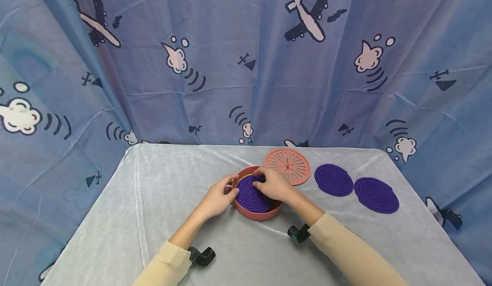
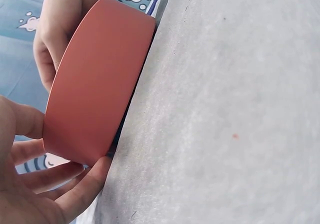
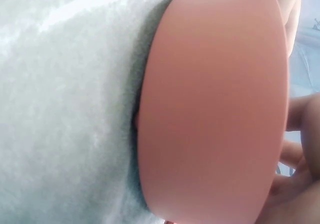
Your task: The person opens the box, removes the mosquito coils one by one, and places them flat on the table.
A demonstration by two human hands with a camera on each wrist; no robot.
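A round coral-pink container (image 1: 255,214) stands on the cloth-covered table. Its smooth side wall (image 2: 100,79) fills much of both wrist views. My left hand (image 1: 218,198) grips its left side, thumb at the rim and fingers around the outside. Inside the container lies a purple spiral coaster (image 1: 251,196), slightly tilted, with a thin yellow edge (image 1: 243,177) showing behind it. My right hand (image 1: 274,185) reaches over the far right rim and pinches the coaster's upper right edge. The container wall hides those fingertips in the right wrist view.
A slotted coral-pink lid (image 1: 303,166) with a small central knob lies just behind the container. Two more purple spiral coasters, a nearer-left one (image 1: 333,180) and a far-right one (image 1: 376,195), lie flat on the grey-white tablecloth (image 1: 173,183). A blue patterned curtain (image 1: 215,64) hangs behind.
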